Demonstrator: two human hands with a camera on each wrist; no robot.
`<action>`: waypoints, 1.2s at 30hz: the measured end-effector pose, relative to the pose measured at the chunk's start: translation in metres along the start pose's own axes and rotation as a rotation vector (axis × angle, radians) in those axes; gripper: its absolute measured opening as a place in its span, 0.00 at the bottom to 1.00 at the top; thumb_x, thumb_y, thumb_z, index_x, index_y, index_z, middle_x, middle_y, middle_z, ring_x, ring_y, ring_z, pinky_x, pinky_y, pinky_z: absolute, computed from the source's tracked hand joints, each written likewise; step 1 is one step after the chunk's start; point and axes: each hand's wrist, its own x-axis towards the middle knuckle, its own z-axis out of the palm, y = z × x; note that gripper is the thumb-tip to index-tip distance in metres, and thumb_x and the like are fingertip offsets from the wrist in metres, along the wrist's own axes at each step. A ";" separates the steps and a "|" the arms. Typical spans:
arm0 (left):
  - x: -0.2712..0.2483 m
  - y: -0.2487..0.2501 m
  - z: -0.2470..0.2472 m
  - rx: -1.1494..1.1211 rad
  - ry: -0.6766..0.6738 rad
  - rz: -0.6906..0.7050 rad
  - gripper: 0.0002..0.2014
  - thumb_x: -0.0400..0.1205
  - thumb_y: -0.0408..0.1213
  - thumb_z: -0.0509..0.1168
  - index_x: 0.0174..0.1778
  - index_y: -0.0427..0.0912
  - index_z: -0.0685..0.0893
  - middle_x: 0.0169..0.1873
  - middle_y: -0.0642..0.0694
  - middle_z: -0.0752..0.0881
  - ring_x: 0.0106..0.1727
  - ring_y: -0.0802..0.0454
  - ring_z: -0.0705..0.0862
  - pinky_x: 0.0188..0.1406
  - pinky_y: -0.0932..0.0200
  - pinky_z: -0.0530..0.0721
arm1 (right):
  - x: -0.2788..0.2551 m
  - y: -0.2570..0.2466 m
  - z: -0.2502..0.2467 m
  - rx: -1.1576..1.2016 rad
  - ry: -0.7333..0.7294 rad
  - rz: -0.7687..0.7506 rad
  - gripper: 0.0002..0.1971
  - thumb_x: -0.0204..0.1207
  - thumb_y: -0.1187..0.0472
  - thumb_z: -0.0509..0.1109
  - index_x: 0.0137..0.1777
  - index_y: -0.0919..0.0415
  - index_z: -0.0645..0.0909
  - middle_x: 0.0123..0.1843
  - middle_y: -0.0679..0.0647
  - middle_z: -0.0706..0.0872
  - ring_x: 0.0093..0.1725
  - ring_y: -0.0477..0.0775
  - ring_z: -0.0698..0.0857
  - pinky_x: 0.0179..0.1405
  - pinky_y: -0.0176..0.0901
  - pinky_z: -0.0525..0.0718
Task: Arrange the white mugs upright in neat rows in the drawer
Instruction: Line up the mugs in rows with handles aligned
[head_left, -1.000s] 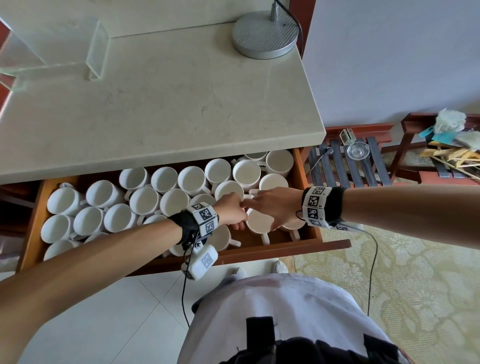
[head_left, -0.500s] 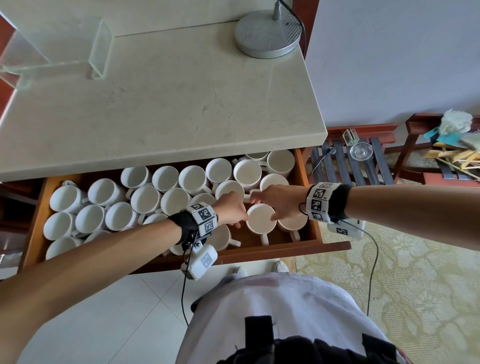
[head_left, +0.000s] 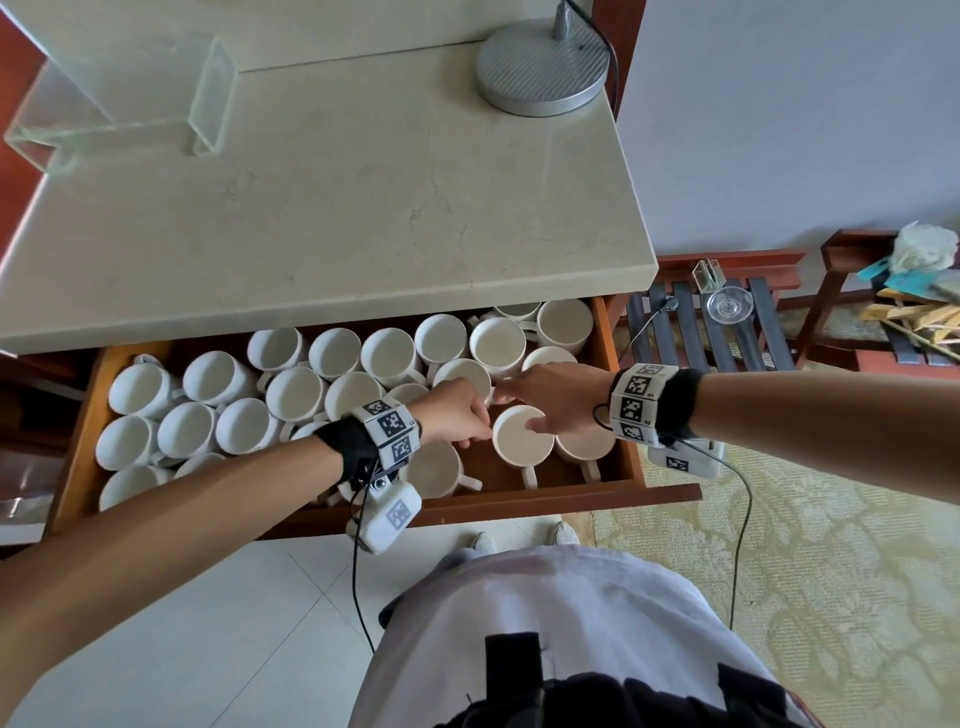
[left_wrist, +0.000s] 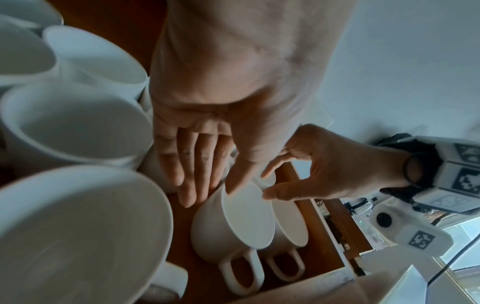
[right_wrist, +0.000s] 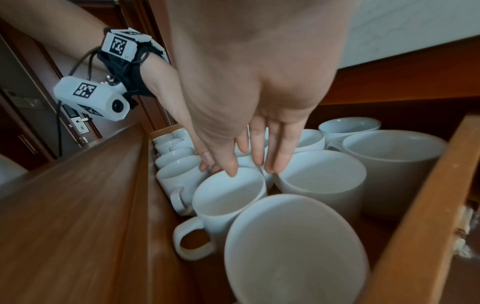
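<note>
An open wooden drawer (head_left: 619, 395) holds several white mugs, all mouth up. One upright mug (head_left: 521, 441) stands near the front right with its handle toward me, beside another mug (head_left: 586, 448). My left hand (head_left: 475, 431) is at that mug's left side. In the left wrist view its straight fingers (left_wrist: 193, 181) lie along the mug (left_wrist: 246, 216) and its thumb rests on the rim. My right hand (head_left: 519, 410) reaches over from the right. Its thumb tip touches the mug's (right_wrist: 228, 195) far rim, and its straight fingers (right_wrist: 275, 156) point at the mugs behind.
A pale stone countertop (head_left: 311, 208) overhangs the drawer's back, with a round metal lamp base (head_left: 540, 73) and a clear glass stand (head_left: 124, 88) on it. To the right stands a slatted wooden rack (head_left: 675, 332) with a glass dish (head_left: 730, 306), above a patterned rug (head_left: 831, 571).
My right hand has drawn back to the right off the front mug, uncovering its mouth. The left hand has stayed by the mug's left side.
</note>
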 end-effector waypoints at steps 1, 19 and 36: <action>-0.003 -0.001 -0.004 0.014 0.016 0.015 0.07 0.80 0.37 0.74 0.52 0.42 0.92 0.41 0.47 0.93 0.43 0.52 0.93 0.39 0.65 0.87 | 0.002 -0.001 -0.001 -0.016 0.016 0.000 0.26 0.75 0.54 0.75 0.73 0.48 0.73 0.65 0.47 0.85 0.56 0.54 0.88 0.52 0.55 0.88; -0.042 -0.074 -0.035 0.260 0.056 -0.216 0.08 0.74 0.41 0.78 0.38 0.38 0.93 0.31 0.43 0.92 0.33 0.47 0.91 0.37 0.55 0.90 | 0.065 -0.076 -0.008 -0.560 -0.158 -0.499 0.26 0.78 0.51 0.75 0.76 0.50 0.77 0.64 0.54 0.83 0.67 0.59 0.81 0.52 0.56 0.88; -0.022 -0.060 -0.016 0.270 -0.072 -0.211 0.09 0.77 0.40 0.74 0.32 0.41 0.88 0.31 0.49 0.92 0.26 0.56 0.83 0.45 0.58 0.90 | 0.067 -0.060 -0.001 -0.481 -0.167 -0.391 0.13 0.74 0.46 0.79 0.49 0.55 0.90 0.49 0.50 0.88 0.53 0.57 0.86 0.43 0.48 0.85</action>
